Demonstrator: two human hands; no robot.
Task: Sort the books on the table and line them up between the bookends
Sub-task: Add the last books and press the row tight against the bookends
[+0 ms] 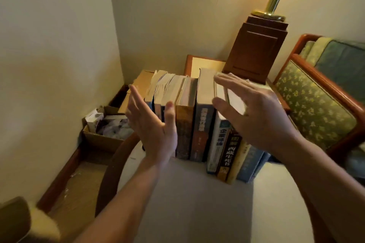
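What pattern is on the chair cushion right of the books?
The cushion is green with pale yellow sprigs; head view.

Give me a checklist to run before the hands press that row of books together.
1. Books upright, spines facing out: ok.
2. Left hand open at the row's left end: ok.
3. Right hand open over the right end: ok.
4. Spines flush: not ok; the white-spined book and those right of it sit further forward.
5. Bookends at both ends: cannot tell, none plainly visible.
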